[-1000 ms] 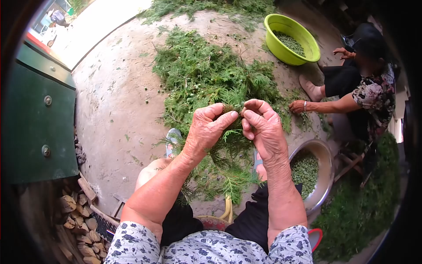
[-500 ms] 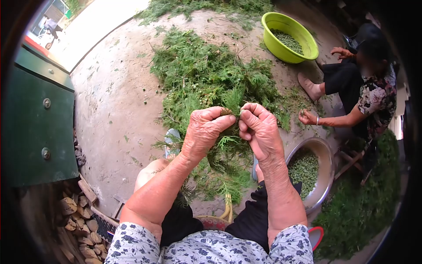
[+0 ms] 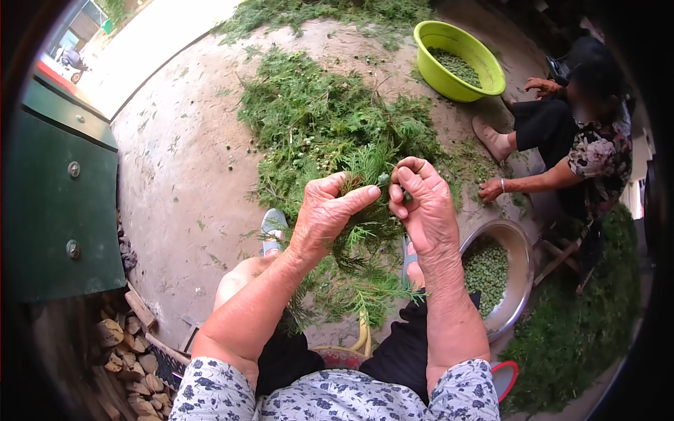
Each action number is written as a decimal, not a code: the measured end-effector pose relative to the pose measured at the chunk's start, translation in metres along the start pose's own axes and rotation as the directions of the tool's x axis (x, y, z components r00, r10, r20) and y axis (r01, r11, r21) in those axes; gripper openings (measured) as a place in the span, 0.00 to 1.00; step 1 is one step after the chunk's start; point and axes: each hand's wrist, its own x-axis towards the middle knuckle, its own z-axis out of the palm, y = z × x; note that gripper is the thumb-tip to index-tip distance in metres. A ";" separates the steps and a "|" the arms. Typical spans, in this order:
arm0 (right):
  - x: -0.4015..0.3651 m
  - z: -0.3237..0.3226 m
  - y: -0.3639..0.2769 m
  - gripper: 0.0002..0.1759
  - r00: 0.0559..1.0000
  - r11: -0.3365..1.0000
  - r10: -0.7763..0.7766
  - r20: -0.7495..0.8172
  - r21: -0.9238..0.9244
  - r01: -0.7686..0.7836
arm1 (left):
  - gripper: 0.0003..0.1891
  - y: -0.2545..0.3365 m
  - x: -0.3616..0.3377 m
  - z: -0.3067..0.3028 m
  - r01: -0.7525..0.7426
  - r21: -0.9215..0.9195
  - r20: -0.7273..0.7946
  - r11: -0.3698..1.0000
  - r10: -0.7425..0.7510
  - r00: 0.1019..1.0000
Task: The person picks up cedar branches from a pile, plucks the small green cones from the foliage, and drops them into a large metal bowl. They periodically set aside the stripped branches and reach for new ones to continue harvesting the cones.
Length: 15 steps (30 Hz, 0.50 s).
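My left hand [image 3: 330, 214] is closed on a leafy evergreen sprig [image 3: 371, 160], its thumb stretched along the stem. A pale green cone [image 3: 383, 179] sits on the sprig just past the thumb tip. Close by on the right, my right hand [image 3: 427, 203] has its fingers curled in a pinch, with a small green cone [image 3: 407, 196] partly showing between them. More cut greenery hangs below the hands, over my lap. Beyond them a heap of evergreen branches [image 3: 309, 105] lies on the concrete floor.
A steel basin [image 3: 525, 274] of green cones stands right of my knee. Farther off is a lime-green tub [image 3: 449, 88] with more cones. At right, a seated person [image 3: 597, 147] reaches toward the floor. A green metal panel [image 3: 63, 203] and split firewood [image 3: 137, 365] are at left.
My hands have drawn slightly apart, the right shifting right, and the green cone at the sprig now shows between them. The other person's lower hand has turned down toward the floor.
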 end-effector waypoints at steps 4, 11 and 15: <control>-0.002 0.004 -0.001 0.10 0.999 0.981 0.051 0.009 -0.186 -0.048 | 0.09 0.001 0.001 0.001 -0.011 0.053 -0.009 0.999 0.012 1.000; -0.007 0.011 0.004 0.10 1.000 0.915 0.009 -0.008 -0.404 -0.012 | 0.08 -0.003 0.002 0.001 -0.064 0.068 -0.003 0.996 0.064 0.998; -0.005 0.003 0.008 0.07 0.991 0.991 0.122 0.051 -0.069 -0.118 | 0.08 0.013 -0.002 0.003 0.019 -0.054 0.015 0.998 -0.018 1.000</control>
